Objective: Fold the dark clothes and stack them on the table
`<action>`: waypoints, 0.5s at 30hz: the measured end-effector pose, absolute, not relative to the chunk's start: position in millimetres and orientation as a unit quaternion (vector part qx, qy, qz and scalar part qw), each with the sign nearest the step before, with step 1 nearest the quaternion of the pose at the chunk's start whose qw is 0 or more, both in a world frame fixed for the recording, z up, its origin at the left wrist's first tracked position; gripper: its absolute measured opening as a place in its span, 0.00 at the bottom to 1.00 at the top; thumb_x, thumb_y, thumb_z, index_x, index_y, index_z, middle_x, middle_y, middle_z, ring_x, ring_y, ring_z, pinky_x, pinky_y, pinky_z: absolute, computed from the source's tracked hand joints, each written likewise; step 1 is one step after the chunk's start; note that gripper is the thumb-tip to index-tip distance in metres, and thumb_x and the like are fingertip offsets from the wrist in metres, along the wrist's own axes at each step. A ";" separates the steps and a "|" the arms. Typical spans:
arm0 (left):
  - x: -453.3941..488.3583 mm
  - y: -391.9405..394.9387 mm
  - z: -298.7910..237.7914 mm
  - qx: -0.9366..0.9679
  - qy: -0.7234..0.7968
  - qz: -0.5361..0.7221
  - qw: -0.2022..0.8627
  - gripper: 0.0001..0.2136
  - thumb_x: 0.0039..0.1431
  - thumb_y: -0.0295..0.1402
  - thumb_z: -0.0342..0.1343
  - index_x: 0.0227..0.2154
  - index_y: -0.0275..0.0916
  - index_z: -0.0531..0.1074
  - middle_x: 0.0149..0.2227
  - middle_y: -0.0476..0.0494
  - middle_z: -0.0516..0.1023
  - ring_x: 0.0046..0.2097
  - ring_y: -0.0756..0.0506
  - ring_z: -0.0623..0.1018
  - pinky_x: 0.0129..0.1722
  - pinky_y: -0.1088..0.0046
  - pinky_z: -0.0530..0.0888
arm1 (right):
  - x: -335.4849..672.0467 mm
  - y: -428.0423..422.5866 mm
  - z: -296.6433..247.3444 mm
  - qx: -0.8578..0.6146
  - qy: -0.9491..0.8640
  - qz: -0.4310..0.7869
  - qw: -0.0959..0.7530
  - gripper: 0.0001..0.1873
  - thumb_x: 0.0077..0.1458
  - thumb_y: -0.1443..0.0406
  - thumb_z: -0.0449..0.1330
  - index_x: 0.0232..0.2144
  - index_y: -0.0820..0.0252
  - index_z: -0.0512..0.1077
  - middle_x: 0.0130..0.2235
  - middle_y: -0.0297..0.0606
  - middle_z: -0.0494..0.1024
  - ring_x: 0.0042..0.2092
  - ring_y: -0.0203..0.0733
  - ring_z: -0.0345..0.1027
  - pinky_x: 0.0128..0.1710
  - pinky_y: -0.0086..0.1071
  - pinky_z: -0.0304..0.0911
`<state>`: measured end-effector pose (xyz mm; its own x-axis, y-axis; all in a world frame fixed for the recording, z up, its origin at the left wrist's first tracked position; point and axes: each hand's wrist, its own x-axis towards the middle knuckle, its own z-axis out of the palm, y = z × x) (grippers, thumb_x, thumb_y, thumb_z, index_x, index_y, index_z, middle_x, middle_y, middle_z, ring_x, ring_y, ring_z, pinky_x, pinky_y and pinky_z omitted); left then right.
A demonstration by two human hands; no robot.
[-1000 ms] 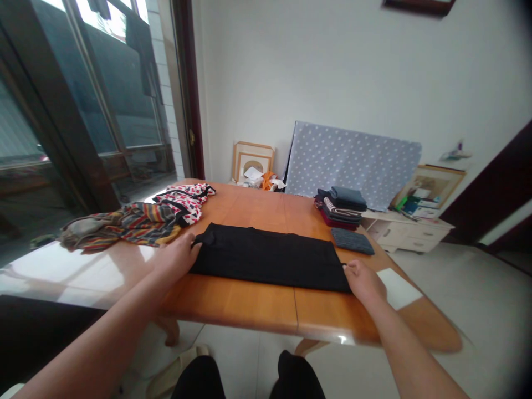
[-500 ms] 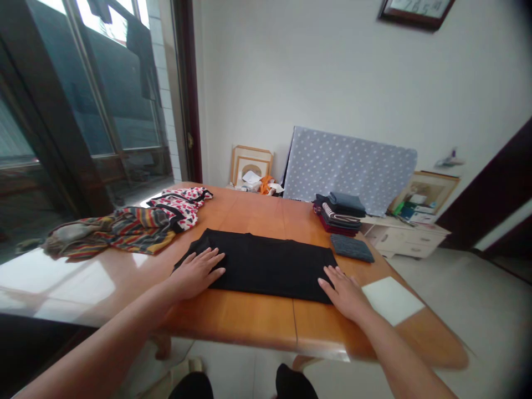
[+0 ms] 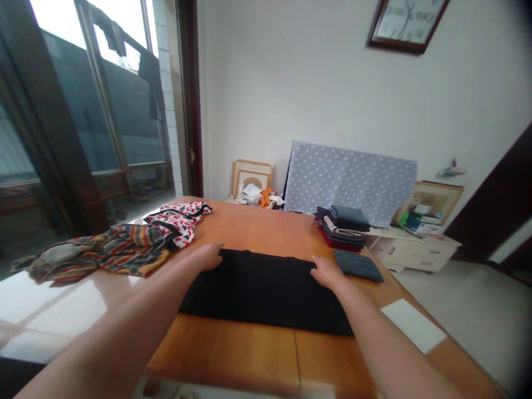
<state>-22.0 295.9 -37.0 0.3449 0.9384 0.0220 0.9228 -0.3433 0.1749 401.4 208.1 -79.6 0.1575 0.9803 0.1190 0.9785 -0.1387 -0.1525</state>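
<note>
Both hands have slid forward across the cloth since the last frame, from its middle to its far edge, and the head view has tipped up, bringing the wall clock [image 3: 408, 23] fully into view.

Left hand [image 3: 203, 258]: fingers [image 3: 214, 250] together and stretched forward, lying on the far edge of the black folded shirt [image 3: 264, 293]. Right hand [image 3: 328, 272]: fingers [image 3: 318, 262] also together, on the same edge near its other end. Whether either hand is pinching the cloth, I cannot tell.

Shirt lies flat on the orange-brown wooden table [image 3: 233, 352], roughly centred between the hands, its near edge running along in front of them. Just beyond its right end is a folded grey-blue cloth [image 3: 358, 266], and past that a stack of folded clothes [image 3: 343, 228], dark on top, striped and maroon lower down. Left of the shirt, a striped cloth [image 3: 100, 259] lies in a loose heap, touching a red-and-white patterned garment [image 3: 177, 224].

A white sheet [image 3: 411, 325] lies near the table's right edge. Further off, a polka-dot board [image 3: 349, 185] leans against the wall — above a low white cabinet [image 3: 411, 254].
</note>
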 end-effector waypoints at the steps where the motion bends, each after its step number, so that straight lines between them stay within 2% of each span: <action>1: -21.7 300.5 -36.4 0.817 0.570 0.055 0.069 0.28 0.51 0.33 0.56 0.57 0.38 0.72 0.57 0.30 0.75 0.54 0.35 0.78 0.49 0.64 0.72 | 402.5 211.8 -80.6 -0.753 -0.650 0.009 0.098 0.29 0.52 0.68 0.59 0.58 0.62 0.71 0.55 0.52 0.76 0.55 0.51 0.71 0.52 0.37 0.62; 5: -21.2 310.3 -33.0 0.808 0.582 0.040 0.078 0.22 0.45 0.35 0.59 0.46 0.40 0.78 0.48 0.34 0.81 0.45 0.36 0.81 0.39 0.68 0.73 | 405.5 218.5 -81.4 -0.747 -0.657 0.027 0.093 0.17 0.49 0.68 0.61 0.43 0.58 0.78 0.44 0.44 0.80 0.45 0.46 0.74 0.42 0.31 0.63; 8: -18.7 303.0 -27.1 0.806 0.585 0.034 0.082 0.13 0.44 0.35 0.59 0.35 0.42 0.79 0.38 0.40 0.83 0.39 0.39 0.80 0.33 0.71 0.71 | 403.4 216.1 -80.8 -0.749 -0.656 0.031 0.092 0.09 0.49 0.68 0.60 0.34 0.56 0.78 0.38 0.40 0.80 0.40 0.43 0.74 0.36 0.29 0.60; 11: -15.7 285.0 -19.0 0.809 0.582 0.044 0.070 0.10 0.47 0.34 0.57 0.34 0.43 0.78 0.37 0.41 0.82 0.38 0.40 0.80 0.33 0.71 0.70 | 399.0 205.9 -78.7 -0.753 -0.648 0.010 0.114 0.08 0.50 0.69 0.59 0.34 0.57 0.76 0.39 0.40 0.79 0.41 0.43 0.72 0.36 0.29 0.57; 15: -19.4 256.2 -13.5 0.807 0.584 0.069 0.041 0.11 0.55 0.34 0.51 0.39 0.42 0.75 0.40 0.38 0.81 0.41 0.38 0.79 0.36 0.67 0.70 | 393.7 174.9 -71.2 -0.754 -0.635 -0.029 0.168 0.08 0.53 0.68 0.56 0.37 0.57 0.73 0.37 0.38 0.78 0.40 0.43 0.70 0.36 0.31 0.55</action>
